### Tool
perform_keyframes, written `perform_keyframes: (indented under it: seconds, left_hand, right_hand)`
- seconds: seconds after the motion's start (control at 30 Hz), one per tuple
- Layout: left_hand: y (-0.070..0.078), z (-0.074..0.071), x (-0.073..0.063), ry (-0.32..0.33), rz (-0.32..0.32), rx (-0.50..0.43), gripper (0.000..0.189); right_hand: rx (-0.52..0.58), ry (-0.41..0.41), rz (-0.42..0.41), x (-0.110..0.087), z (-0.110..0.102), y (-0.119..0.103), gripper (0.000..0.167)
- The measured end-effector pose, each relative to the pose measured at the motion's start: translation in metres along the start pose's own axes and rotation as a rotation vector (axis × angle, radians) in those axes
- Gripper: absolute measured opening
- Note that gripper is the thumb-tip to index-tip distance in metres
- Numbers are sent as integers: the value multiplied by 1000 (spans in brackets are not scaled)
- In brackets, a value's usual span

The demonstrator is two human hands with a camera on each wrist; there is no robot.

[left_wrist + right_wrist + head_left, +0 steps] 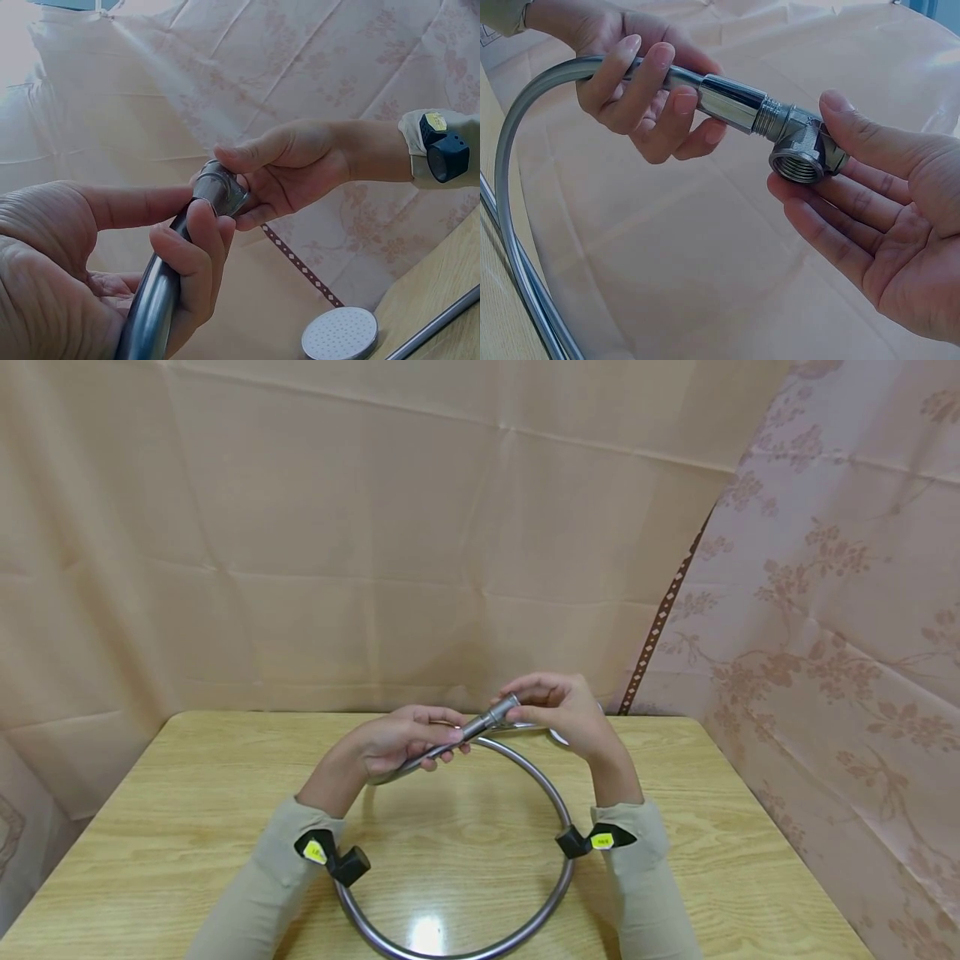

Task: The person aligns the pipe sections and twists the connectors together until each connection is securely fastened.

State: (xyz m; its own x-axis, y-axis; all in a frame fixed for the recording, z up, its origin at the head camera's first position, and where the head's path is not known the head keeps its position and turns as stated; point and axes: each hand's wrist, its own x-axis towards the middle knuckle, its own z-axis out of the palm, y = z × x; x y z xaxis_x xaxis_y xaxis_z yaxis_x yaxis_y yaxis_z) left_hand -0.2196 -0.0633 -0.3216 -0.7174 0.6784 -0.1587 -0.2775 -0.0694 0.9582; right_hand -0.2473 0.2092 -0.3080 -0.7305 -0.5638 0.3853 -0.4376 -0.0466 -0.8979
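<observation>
A shower hose (536, 772) of grey metal loops over the table, its near end raised in my left hand (408, 739). In the right wrist view, the left hand (649, 97) pinches the hose just behind its shiny end nut (731, 101). A metal tee fitting (802, 146) with a threaded side opening meets that nut, and some thread shows between them. My right hand (566, 714) pinches the tee's far end between thumb and fingers, as the right wrist view also shows. Behind the right hand lies a round shower head (341, 334), mostly hidden in the head view.
The wooden table (240, 827) carries the hose loop. A plain beige cloth (337, 527) hangs behind it, and a flowered cloth (847, 610) hangs at the right. Each sleeve bears a black wrist camera (348, 864).
</observation>
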Motion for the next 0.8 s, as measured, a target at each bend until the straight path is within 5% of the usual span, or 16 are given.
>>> perform_keyframes:
  seconds: [0.8]
  left_hand:
    - [-1,1,0,28,22,-18,22]
  right_hand:
    - [-1,-1,-6,0,0,1,32]
